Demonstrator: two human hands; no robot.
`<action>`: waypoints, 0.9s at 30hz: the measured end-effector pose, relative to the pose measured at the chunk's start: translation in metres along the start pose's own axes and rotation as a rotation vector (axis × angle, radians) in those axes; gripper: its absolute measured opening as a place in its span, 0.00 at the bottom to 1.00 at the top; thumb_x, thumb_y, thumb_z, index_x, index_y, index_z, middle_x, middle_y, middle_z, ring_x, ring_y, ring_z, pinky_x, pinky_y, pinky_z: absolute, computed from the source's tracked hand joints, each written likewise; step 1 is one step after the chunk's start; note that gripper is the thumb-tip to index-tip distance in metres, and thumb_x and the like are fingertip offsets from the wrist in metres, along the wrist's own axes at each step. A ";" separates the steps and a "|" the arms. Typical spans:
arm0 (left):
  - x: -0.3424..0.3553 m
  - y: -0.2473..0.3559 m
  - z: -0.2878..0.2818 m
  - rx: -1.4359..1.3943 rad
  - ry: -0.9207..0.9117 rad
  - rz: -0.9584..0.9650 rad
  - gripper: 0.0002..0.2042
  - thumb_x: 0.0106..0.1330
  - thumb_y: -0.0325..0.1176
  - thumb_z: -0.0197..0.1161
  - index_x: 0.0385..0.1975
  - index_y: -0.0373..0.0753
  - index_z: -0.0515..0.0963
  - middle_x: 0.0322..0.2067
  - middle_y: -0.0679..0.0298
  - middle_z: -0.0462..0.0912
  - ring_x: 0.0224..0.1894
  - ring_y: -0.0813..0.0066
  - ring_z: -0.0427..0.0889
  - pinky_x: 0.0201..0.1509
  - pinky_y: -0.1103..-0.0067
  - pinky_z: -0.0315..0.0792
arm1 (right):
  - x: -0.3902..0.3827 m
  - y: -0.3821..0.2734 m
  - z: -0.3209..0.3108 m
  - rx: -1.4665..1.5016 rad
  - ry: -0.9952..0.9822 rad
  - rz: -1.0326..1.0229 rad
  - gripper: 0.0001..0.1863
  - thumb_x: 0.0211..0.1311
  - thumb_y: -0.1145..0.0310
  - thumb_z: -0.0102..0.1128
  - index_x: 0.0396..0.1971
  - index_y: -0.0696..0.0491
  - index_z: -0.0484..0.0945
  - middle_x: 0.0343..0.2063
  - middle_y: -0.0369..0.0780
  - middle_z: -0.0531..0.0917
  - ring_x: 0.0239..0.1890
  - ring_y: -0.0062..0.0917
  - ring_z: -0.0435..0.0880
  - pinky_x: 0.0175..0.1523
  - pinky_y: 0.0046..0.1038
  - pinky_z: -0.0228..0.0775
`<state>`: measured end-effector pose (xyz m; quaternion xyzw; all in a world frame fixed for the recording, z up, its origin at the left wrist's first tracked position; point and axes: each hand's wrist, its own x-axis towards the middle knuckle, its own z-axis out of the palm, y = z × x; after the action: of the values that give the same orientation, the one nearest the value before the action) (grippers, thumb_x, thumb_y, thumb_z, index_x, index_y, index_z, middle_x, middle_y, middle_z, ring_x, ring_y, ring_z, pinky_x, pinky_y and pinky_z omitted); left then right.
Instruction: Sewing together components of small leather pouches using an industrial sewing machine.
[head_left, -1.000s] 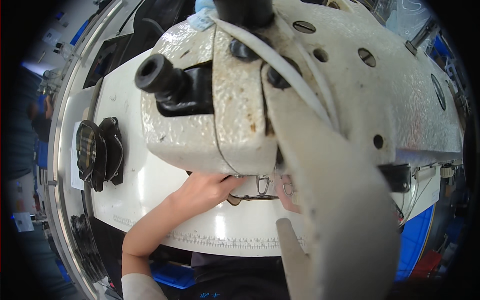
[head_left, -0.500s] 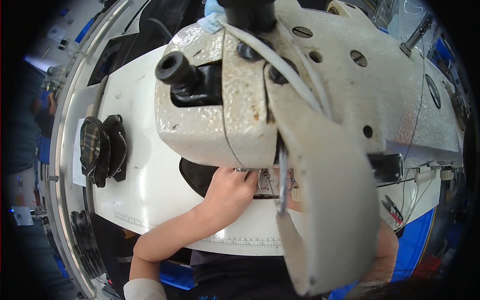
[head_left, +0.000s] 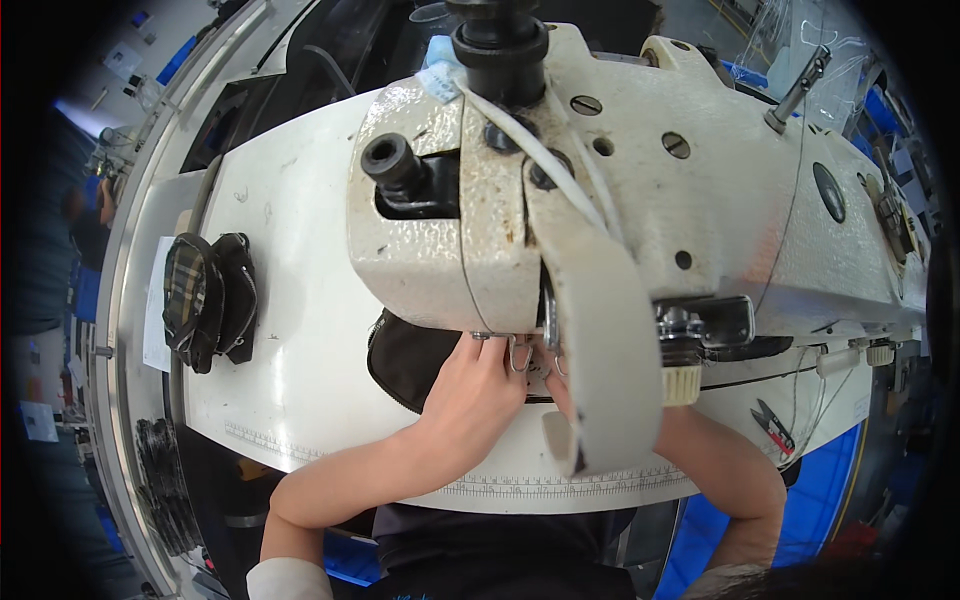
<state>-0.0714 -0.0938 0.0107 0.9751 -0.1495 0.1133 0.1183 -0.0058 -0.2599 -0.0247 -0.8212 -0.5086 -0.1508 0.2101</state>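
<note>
A black fabric pouch piece [head_left: 405, 365] with a zipper along its curved edge lies under the head of a white sewing machine [head_left: 420, 270]. My left hand [head_left: 475, 395] rests on its near side, fingers closed together against the fabric by the presser area; their tips go out of sight beneath the machine head. Opposite it, my right hand [head_left: 562, 390] reaches in from the right. Only a little of that hand shows, because a broad off-white curved strap [head_left: 615, 400] hangs in front of it. Bent metal wire guides [head_left: 519, 355] stand between the two hands.
Two dark zippered pouches, one plaid [head_left: 187, 290], lie at the left of the white table [head_left: 300, 400]. Red-handled thread snips [head_left: 773, 428] lie at the right. A printed ruler scale runs along the front edge. Blue bins [head_left: 815, 500] stand below right; another person [head_left: 85, 215] is far left.
The view has shifted, so the machine head sits lower and the strap farther left. More of my right forearm shows now. Both hands stay at the fabric under the machine.
</note>
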 end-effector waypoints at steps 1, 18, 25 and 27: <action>-0.004 -0.002 -0.003 0.000 0.002 0.004 0.18 0.43 0.23 0.57 0.38 0.26 0.73 0.37 0.55 0.71 0.42 0.54 0.71 0.44 0.71 0.71 | -0.001 -0.001 -0.002 -0.004 0.002 0.002 0.05 0.35 0.70 0.58 0.13 0.55 0.77 0.21 0.36 0.74 0.26 0.27 0.74 0.30 0.31 0.66; 0.011 -0.038 -0.043 -0.331 -0.238 -0.081 0.13 0.41 0.20 0.58 0.31 0.29 0.76 0.30 0.48 0.75 0.31 0.50 0.74 0.31 0.66 0.71 | 0.027 -0.045 0.019 -0.299 0.002 -0.509 0.15 0.38 0.68 0.53 0.24 0.63 0.79 0.27 0.45 0.81 0.31 0.35 0.79 0.40 0.30 0.72; -0.025 -0.025 -0.006 -0.045 0.002 0.251 0.23 0.37 0.21 0.57 0.40 0.33 0.75 0.38 0.49 0.69 0.35 0.55 0.69 0.31 0.73 0.73 | 0.013 -0.036 -0.018 -0.187 0.019 -0.461 0.17 0.33 0.68 0.53 0.25 0.63 0.79 0.26 0.44 0.80 0.34 0.32 0.78 0.39 0.28 0.72; -0.043 -0.029 0.009 -0.040 0.009 0.183 0.23 0.39 0.22 0.57 0.43 0.36 0.75 0.41 0.51 0.70 0.42 0.51 0.67 0.35 0.73 0.73 | 0.011 -0.038 -0.013 -0.163 0.038 -0.471 0.16 0.34 0.68 0.54 0.24 0.62 0.79 0.25 0.43 0.80 0.32 0.31 0.77 0.36 0.25 0.70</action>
<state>-0.1005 -0.0574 -0.0144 0.9543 -0.2397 0.1248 0.1277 -0.0353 -0.2432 -0.0016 -0.6914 -0.6680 -0.2515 0.1115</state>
